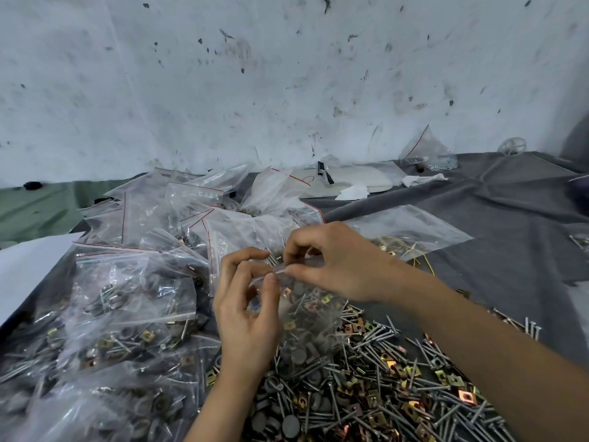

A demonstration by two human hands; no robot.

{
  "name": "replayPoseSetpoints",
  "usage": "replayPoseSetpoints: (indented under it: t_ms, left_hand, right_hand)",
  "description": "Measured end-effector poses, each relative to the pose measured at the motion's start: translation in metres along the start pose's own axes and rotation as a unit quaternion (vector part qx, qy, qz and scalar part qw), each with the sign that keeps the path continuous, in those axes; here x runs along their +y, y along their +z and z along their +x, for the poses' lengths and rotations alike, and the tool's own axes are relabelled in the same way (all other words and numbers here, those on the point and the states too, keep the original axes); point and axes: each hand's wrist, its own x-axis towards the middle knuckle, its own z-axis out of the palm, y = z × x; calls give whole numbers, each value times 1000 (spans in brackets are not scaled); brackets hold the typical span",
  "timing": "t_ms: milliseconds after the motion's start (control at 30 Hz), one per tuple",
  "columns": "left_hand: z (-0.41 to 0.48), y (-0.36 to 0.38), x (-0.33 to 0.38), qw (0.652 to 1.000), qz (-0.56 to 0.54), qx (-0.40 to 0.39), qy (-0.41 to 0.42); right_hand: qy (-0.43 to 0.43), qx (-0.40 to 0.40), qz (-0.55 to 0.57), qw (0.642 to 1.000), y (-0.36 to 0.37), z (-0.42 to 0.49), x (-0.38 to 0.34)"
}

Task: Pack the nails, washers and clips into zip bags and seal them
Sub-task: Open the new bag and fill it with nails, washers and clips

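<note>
As the left hand [247,301] pinches the top strip of a small zip bag [306,327] between thumb and curled fingertips, the right hand [334,266] pinches the same strip just beside it. The right thumb and forefinger close on the plastic, and the other right fingers bend above it. The fingertips are blurred, so it cannot be told whether the strip is pressed closed.

The bag hangs from both hands, and grey discs, brass-coloured clips and nail shafts show through its clear wall. Its lower end sits on or just above the loose pile [382,378]; contact cannot be told.

The pile spreads under both forearms and holds nails [366,342], grey round washers [290,425] and square clips [467,396], all mixed.

To the left, packed bags [127,314] lie heaped and overlapping, each holding the same mix. Behind them are empty bags [197,193] with red-lined strips, crumpled and partly upright.

Beyond the right hand, a large clear bag [408,231] lies flat with yellowish pieces inside. All of this rests on a grey cloth [494,250], wrinkled.

At the far edge are a white tray [366,178] and a crumpled tissue [353,192], with another bag [427,151] leaning on the stained wall [287,74]. At the left edge lies a white sheet [25,266].
</note>
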Motion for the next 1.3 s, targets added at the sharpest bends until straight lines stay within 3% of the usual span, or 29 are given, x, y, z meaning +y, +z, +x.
replayPoseSetpoints:
  t_ms: [800, 1033, 1300]
  left_hand:
    - [-3, 3, -3, 1000, 0, -3, 1]
    - [-1, 1, -7, 999, -9, 22, -25]
    - [-2, 2, -9, 1000, -6, 13, -27]
  right_hand:
    - [47, 58, 45, 996, 6, -10, 22]
    - [38, 64, 172, 982, 5, -15, 32]
    - [21, 73, 185, 980, 4, -20, 36]
